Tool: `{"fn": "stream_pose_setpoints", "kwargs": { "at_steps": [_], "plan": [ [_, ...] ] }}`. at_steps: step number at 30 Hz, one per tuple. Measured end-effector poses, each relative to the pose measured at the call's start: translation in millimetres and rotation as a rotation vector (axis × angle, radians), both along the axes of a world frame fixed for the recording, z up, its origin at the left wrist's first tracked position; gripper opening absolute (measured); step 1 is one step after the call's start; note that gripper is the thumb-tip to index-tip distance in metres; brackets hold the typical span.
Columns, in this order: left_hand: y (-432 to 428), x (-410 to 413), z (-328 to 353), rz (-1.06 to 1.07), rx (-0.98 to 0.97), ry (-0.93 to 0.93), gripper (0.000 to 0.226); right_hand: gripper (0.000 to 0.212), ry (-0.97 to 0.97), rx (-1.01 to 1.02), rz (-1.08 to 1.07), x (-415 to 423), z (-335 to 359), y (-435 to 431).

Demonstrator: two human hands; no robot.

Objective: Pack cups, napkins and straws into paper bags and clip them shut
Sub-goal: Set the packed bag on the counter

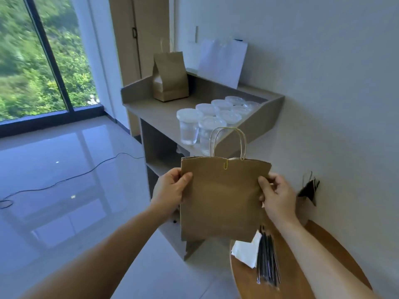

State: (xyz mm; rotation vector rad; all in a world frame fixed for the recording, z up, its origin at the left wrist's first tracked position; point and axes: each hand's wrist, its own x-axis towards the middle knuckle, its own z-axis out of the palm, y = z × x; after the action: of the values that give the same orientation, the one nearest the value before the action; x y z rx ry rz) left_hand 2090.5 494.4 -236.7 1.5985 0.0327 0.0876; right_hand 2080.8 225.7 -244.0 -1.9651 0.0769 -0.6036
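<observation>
A tall window [32, 61] full of green foliage fills the upper left of the frame, and a thin dark cable [64, 180] trails across the glossy floor [64, 212] below it. At centre, a person holds a flat brown paper bag [222, 199] upright in the air, its mouth closed with a yellow paper clip [225, 165] at the top edge beside the twisted paper handles [228, 141]. The left hand [171, 187] grips the bag's left edge, thumb across the front and fingers curled behind. Behind the bag, in the upper middle, a grey desk [155, 108] carries a standing brown bag [170, 78] with its top folded shut, a cluster of clear lidded cups [190, 128], and white paper bags [222, 61] leaning against the wall. The right hand [278, 195] pinches the held bag's right edge, thumb in front. In the lower right, a round wooden desk [306, 272] holds white napkins [246, 251] just beside a bundle of dark wrapped straws [267, 260], both partly below the bag's bottom corner. A dark object [308, 190] near the wall at right is too blurred to identify.
</observation>
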Motion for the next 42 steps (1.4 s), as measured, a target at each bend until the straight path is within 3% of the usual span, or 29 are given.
{"fn": "stream_pose_setpoints", "kwargs": {
  "at_steps": [10,18,24,33,42],
  "plan": [
    [146.8,57.9,120.8,0.301,-0.004,-0.186,0.011,0.009,-0.090,0.127,0.325,109.5,116.1,149.3],
    [207.6,159.2,187.9,0.436,0.042,-0.309,0.012,0.010,-0.152,-0.072,0.523,248.4,208.2,206.1],
    [236.8,247.5,201.1,0.499,0.107,-0.300,0.012,0.012,0.002,-0.135,0.665,362.4,242.5,235.6],
    [279.6,378.1,187.6,0.480,0.104,-0.226,0.012,0.025,0.129,-0.195,0.601,517.4,240.3,302.9],
    [328.6,506.8,155.4,0.400,0.170,-0.163,0.017,0.017,0.206,-0.318,0.427,640.0,211.1,362.4]
  ]
}}
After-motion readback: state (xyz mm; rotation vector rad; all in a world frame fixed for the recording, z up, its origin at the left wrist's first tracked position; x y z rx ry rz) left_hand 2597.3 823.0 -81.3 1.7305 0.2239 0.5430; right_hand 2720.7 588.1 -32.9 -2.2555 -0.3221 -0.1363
